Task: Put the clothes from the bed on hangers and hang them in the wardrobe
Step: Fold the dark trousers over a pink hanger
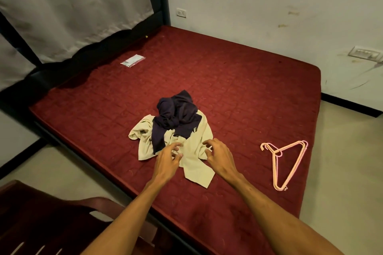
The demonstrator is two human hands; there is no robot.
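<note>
Head view looks down on a bed [238,80] with a dark red quilted mattress. The clothes lie in one crumpled heap toward the near edge: a cream garment [196,170] spread on the mattress, and a dark navy garment [176,116] bunched on top of its far part. Both bare arms reach in from below. The left hand [166,158] is over the near left part of the cream garment, its fingers [176,147] loosely bent and spread, gripping nothing. The right hand [218,156] is at the cloth's near right edge, fingers likewise bent and apart; whether the tips touch the cloth I cannot tell. Well to the right, a stack of pink hangers [287,163] lies flat on the mattress, hooks pointing left. A small clear packet [132,60] rests near the far left side, below a pale curtain [72,6]. A dark wooden chair [41,223] stands at the lower left.
</note>
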